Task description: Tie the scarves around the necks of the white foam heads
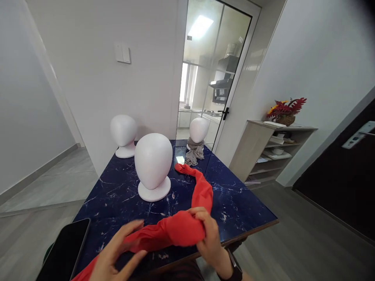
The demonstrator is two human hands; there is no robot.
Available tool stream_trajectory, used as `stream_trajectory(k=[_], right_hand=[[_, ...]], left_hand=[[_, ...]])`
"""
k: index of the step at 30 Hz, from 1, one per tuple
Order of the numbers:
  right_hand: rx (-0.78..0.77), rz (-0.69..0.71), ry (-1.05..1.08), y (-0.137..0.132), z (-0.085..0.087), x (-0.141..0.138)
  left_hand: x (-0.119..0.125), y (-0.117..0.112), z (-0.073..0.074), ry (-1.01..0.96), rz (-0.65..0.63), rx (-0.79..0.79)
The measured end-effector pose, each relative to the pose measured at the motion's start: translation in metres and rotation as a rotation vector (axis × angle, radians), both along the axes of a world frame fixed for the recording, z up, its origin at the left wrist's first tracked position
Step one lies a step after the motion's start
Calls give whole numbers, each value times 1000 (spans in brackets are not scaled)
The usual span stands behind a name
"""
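Note:
A long red scarf (pixel 202 191) runs from the middle of the table towards me and off the lower left of the view. My right hand (pixel 209 232) is closed on it near the table's front edge, where the cloth bunches into a rounded fold. To the left, my left hand (pixel 117 253) has its thumb and fingers apart, with the scarf passing between them; it is slightly blurred. Just beyond my hands stands a bare white mannequin head (pixel 154 162) on a round base. Part of the scarf is hidden behind my left hand.
On the dark blue marbled table (pixel 234 207) another white head (pixel 123 130) stands at the back left. A third head (pixel 199 129) at the back right wears a grey scarf (pixel 193 152). A black phone or tablet (pixel 66 249) lies at the front left corner.

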State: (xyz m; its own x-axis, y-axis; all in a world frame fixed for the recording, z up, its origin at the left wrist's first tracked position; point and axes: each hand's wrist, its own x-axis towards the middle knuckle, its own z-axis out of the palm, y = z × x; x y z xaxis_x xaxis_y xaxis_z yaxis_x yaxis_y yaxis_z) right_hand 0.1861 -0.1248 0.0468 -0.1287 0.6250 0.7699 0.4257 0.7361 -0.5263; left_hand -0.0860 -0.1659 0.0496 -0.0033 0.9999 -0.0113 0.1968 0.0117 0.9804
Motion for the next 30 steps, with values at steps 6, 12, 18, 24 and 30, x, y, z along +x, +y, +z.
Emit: stream_trajectory(k=[6, 12, 18, 24, 30], right_hand=[[-2, 242, -183, -21, 12, -16], [-130, 237, -239, -15, 28, 9], [-475, 353, -574, -7, 48, 26], [-810, 470, -505, 12, 56, 64], [-1231, 818, -502, 27, 85, 106]], left_hand=[[40, 21, 9, 73, -548, -123], [21, 23, -1, -495, -807, -29], [20, 19, 20, -448, -445, -173], [13, 26, 51, 62, -487, -88], [9, 32, 68, 364, -732, -90]])
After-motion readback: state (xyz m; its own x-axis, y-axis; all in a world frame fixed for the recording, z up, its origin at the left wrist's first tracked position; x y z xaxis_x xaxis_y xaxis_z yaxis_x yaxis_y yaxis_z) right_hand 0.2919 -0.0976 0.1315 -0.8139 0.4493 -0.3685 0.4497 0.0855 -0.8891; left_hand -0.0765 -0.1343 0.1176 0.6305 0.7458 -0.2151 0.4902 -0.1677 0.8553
